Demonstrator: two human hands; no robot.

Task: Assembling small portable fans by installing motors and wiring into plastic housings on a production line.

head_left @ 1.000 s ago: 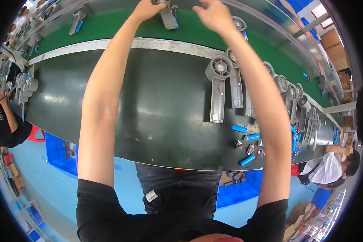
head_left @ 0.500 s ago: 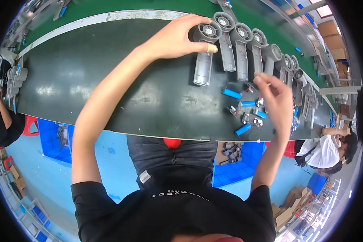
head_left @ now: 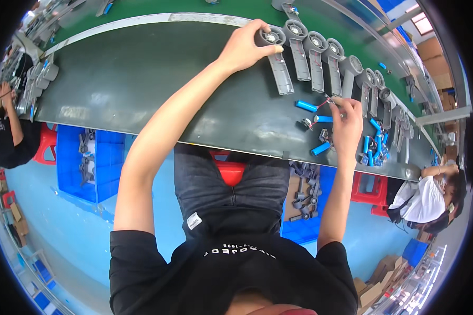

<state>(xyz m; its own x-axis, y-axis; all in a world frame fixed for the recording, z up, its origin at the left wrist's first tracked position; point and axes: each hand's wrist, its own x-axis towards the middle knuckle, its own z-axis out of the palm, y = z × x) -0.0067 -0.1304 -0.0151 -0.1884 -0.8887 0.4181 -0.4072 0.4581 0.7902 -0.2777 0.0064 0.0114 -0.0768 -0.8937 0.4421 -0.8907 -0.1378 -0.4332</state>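
My left hand (head_left: 247, 47) is wrapped round the round head of a grey handheld fan housing (head_left: 281, 76) at the end of the row. The housing's hollow handle points toward me, open side up. Lower right, my right hand (head_left: 347, 123) has its fingertips pinched at a small circuit board (head_left: 329, 98) with thin red wires. The wires seem to run to a blue cylindrical battery (head_left: 306, 106) lying on the table. Another blue battery (head_left: 320, 149) and small boards (head_left: 307, 124) lie beside the hand, partly hidden by it.
More grey fan housings (head_left: 316, 63) stand in a row along the table's (head_left: 142, 79) far edge. Several blue batteries (head_left: 374, 147) are heaped to the right. Blue crates (head_left: 92, 168) with grey parts stand below the near edge. People (head_left: 423, 199) sit at both sides.
The held fan housing has turned, its handle end swinging right and away from me. My right hand has moved slightly left and down, now at the wired board. The whole view has shifted.
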